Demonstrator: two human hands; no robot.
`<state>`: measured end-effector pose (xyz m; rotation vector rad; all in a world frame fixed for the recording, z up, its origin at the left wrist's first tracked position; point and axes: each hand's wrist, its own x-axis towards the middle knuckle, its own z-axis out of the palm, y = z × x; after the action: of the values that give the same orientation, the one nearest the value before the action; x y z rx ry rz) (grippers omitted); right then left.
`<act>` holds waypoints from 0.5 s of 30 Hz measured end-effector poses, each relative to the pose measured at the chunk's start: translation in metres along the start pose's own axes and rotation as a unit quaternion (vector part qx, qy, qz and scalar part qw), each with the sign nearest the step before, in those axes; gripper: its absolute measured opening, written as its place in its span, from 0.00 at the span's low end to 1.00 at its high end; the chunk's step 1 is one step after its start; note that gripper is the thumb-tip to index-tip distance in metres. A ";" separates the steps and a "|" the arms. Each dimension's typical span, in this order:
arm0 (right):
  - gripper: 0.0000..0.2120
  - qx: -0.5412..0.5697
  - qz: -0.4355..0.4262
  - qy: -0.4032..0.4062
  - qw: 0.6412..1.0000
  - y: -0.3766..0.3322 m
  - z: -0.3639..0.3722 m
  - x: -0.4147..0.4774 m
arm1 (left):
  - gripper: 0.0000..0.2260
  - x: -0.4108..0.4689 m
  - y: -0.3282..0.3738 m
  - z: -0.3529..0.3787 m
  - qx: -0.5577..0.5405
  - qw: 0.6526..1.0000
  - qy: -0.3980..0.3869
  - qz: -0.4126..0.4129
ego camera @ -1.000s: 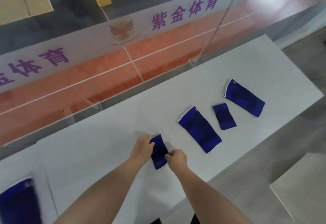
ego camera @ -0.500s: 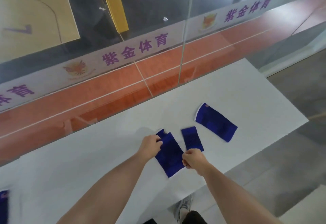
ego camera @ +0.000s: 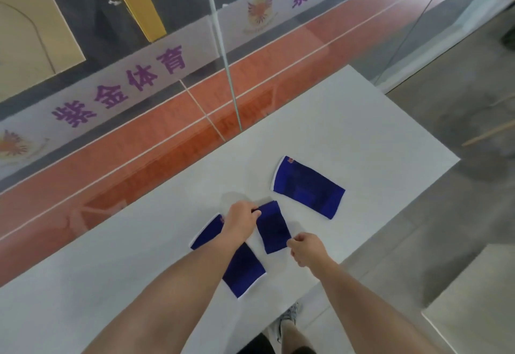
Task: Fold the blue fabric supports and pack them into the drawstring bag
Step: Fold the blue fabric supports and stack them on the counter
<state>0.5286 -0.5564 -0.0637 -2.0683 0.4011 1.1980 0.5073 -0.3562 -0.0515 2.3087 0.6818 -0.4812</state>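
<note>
Centre frame: my left hand [ego camera: 241, 221] pinches the far corner of the small blue support [ego camera: 273, 229], and my right hand [ego camera: 308, 248] pinches its near corner. The fingers of both hands are curled onto the cloth, which lies flat on the white table [ego camera: 362, 119]. A longer support [ego camera: 242, 268] lies lower left of it, partly under my left forearm, with its near end close to the table edge. A second long support [ego camera: 308, 186] lies apart toward the upper right. The drawstring bag is not in view. As I judge it, holding only two opposite corners could let the stretchy cloth skew, so the fold lands crooked. My forearm could also drag the longer support over the near edge.
</note>
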 end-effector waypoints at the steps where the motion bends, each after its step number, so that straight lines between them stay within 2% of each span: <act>1: 0.08 0.001 0.008 -0.001 1.000 -0.001 0.000 0.005 | 0.10 0.005 0.000 0.001 0.005 1.000 0.000 0.003; 7: 0.08 -0.017 0.036 0.004 0.999 -0.006 0.004 0.023 | 0.08 0.022 -0.005 0.010 0.025 1.000 0.004 0.002; 11: 0.08 -0.042 0.054 0.006 0.998 -0.003 0.008 0.028 | 0.12 0.026 -0.015 0.019 0.052 0.999 0.000 0.016; 15: 0.17 -0.034 0.037 0.042 0.998 -0.004 0.014 0.024 | 0.15 0.028 -0.021 0.025 0.087 0.994 -0.005 0.061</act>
<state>0.5348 -0.5417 -0.0865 -2.1842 0.4870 1.1847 0.5137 -0.3511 -0.0940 2.4929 0.5064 -0.5119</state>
